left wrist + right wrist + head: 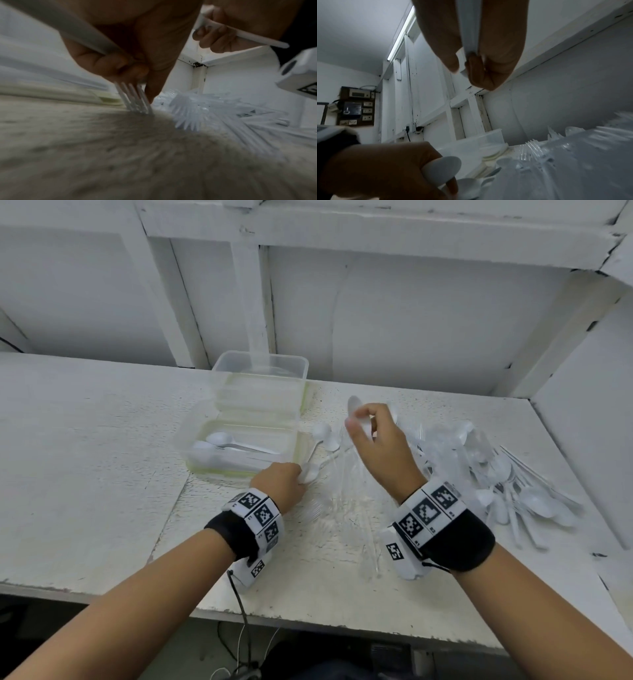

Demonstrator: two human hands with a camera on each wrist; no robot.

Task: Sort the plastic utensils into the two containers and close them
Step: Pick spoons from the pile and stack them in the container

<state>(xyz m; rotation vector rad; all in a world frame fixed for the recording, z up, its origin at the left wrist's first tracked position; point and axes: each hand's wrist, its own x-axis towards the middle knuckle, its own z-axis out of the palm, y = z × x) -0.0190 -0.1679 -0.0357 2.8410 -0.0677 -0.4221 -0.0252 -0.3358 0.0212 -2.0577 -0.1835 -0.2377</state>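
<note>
1. Your right hand (375,440) is raised above the table (85,474), its fingers pinching a white plastic spoon (356,409) by the handle; the right wrist view shows thumb and fingers closed on that handle.
2. Your left hand (282,481) sits low on the table just beside the near container (239,446), curled round a white spoon (310,472). The left wrist view also shows clear fork tines (135,100) poking out below those fingers, tips on the table, so you seem to be holding a fork as well.
3. The near container already holds several white spoons; the far container (260,385) behind it looks empty of utensils, though its clear walls make that hard to judge.
4. Carry both spoons to the near container and lay them with bowls facing the same way as those inside, so the lid can shut flat later.
5. If the fork is truly in your left grip, separate it first and send it to the far container.
6. Unsorted utensils remain: a clear fork pile (342,508) in front of you and a spoon heap (513,491) to your right.
</note>
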